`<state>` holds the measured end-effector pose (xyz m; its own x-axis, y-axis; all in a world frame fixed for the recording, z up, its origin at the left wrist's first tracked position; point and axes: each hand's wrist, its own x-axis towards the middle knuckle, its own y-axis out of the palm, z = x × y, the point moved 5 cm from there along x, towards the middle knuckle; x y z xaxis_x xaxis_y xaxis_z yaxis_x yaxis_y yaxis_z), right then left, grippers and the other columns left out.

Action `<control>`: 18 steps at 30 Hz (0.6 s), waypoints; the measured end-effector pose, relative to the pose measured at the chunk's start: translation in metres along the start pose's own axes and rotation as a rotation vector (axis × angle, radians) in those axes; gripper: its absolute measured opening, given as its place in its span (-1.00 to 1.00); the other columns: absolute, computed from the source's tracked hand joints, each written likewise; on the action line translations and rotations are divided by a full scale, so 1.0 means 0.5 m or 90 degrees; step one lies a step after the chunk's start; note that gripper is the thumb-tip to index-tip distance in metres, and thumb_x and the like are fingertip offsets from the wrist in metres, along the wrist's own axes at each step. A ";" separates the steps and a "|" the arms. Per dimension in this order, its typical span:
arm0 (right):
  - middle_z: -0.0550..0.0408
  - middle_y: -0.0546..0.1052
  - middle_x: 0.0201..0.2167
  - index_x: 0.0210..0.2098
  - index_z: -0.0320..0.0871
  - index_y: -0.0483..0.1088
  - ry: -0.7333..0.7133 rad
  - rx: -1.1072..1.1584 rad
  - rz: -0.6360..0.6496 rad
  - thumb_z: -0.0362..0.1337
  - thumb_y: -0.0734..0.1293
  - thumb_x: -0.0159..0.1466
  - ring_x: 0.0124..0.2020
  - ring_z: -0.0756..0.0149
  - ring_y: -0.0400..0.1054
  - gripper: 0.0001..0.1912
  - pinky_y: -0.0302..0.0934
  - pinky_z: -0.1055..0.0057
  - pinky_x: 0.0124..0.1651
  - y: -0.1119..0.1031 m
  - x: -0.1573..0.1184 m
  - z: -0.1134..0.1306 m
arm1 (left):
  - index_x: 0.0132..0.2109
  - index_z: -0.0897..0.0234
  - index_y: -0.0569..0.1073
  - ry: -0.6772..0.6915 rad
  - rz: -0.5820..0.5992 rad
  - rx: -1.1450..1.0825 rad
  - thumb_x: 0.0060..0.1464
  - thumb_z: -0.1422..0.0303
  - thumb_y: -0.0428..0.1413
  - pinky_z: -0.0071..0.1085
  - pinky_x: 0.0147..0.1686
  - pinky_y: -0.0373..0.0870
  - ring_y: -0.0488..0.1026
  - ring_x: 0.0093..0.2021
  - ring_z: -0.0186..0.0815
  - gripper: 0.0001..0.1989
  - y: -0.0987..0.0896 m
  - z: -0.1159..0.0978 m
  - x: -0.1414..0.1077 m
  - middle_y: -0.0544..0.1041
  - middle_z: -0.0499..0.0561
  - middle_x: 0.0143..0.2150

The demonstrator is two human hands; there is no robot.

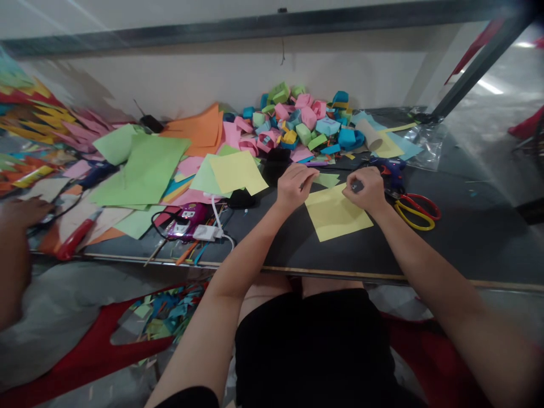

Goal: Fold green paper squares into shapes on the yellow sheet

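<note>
A yellow paper sheet (pixel 338 215) lies on the dark table in front of me. At its upper right is my right hand (pixel 366 186), fingers curled closed; what they grip, if anything, is hidden. My left hand (pixel 294 184) is pinched closed above the sheet's upper left, and I cannot make out anything between the fingertips. Between my hands, just beyond the sheet, sits a small green paper piece (pixel 328 179). Scissors with red and yellow handles (pixel 416 212) rest right of my right hand, beside a blue tool (pixel 391 170).
Folded paper pieces (pixel 304 122) are heaped at the back. Green sheets (pixel 147 170), a purple power strip (pixel 189 221) with cables and a red-handled tool (pixel 76 238) are on the left. Another person's hand (pixel 25 212) is at the far left. A cardboard tube (pixel 369 135) lies behind my right hand.
</note>
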<state>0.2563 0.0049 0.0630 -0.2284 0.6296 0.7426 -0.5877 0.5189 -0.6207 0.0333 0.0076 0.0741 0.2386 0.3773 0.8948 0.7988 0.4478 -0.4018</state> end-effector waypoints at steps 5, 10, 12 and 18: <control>0.07 0.60 -0.38 -0.40 -0.02 0.28 -0.032 0.042 -0.057 -0.31 0.32 0.09 -0.28 0.10 0.51 -0.90 0.28 0.10 -0.09 -0.013 0.003 0.033 | -0.15 0.24 0.59 0.062 0.042 0.020 0.46 0.27 -0.01 -0.29 -0.07 0.58 0.62 -0.18 -0.30 -0.70 0.019 -0.017 -0.015 0.67 0.05 -0.27; 0.07 0.66 -0.28 -0.43 -0.02 0.25 -0.069 0.071 0.023 -0.32 0.35 0.04 -0.18 0.10 0.54 -0.83 0.24 0.10 0.02 0.003 0.006 0.056 | -0.12 0.26 0.60 0.112 0.088 0.013 0.44 0.32 0.02 -0.35 -0.07 0.56 0.63 -0.13 -0.30 -0.74 0.047 -0.047 -0.033 0.67 0.05 -0.26; 0.09 0.67 -0.29 -0.46 -0.02 0.23 -0.072 0.081 0.048 -0.33 0.35 0.02 -0.19 0.12 0.53 -0.83 0.22 0.10 0.03 0.006 0.007 0.054 | -0.13 0.25 0.60 0.125 0.081 0.015 0.43 0.34 0.04 -0.36 -0.09 0.57 0.64 -0.13 -0.30 -0.76 0.047 -0.054 -0.034 0.67 0.04 -0.26; 0.12 0.65 -0.33 -0.47 -0.02 0.22 -0.071 0.098 0.087 -0.35 0.34 0.02 -0.23 0.15 0.51 -0.83 0.20 0.12 0.02 0.006 0.008 0.051 | -0.14 0.26 0.60 0.129 0.056 -0.011 0.42 0.33 0.06 -0.34 -0.10 0.58 0.64 -0.16 -0.29 -0.77 0.044 -0.055 -0.034 0.67 0.06 -0.28</control>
<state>0.2335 -0.0058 0.0705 -0.3933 0.6161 0.6825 -0.6548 0.3334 -0.6783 0.0621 -0.0113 0.0556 0.4129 0.2437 0.8776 0.7784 0.4059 -0.4789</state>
